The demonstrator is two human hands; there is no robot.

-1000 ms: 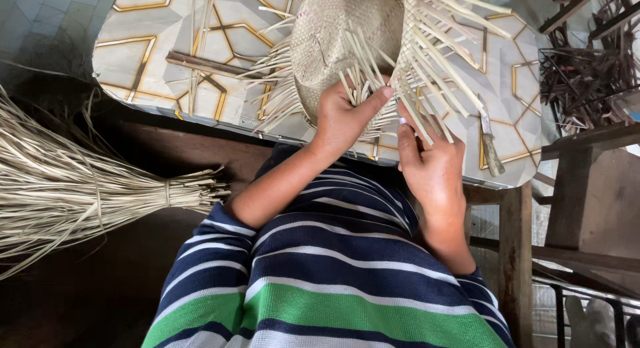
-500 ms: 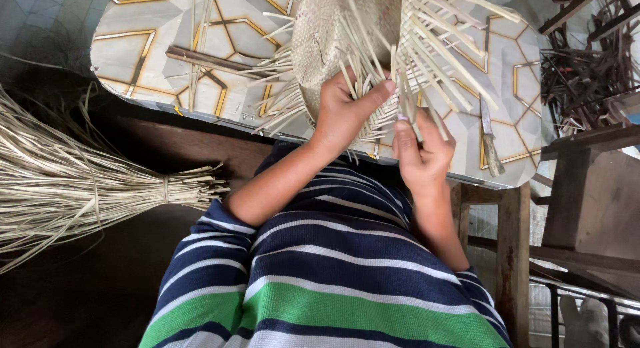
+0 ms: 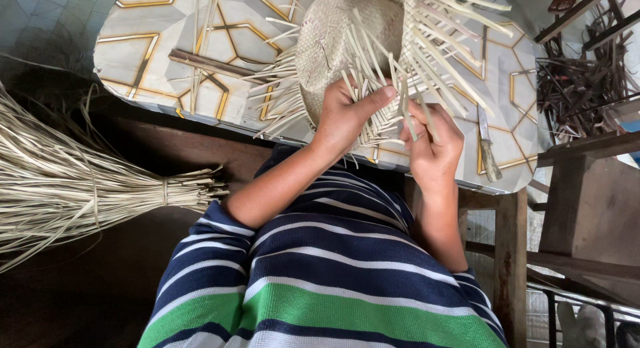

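Straw weave (image 3: 347, 28) light, springy, brittle at loose strips. Left hand (image 3: 347, 115) fingers clamped on woven edge; right hand (image 3: 433, 138) fingers pinching one strip (image 3: 407, 111). Knife (image 3: 488, 148) beside right.

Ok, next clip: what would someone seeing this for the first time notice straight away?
First, the half-woven straw hat at top centre, loose strips fanning out from its edge over the patterned table. Both hands work at that edge: the left hand grips the weave while the right hand pinches single strips. A tied bundle of straw lies at far left, and a small knife rests on the table to the right.
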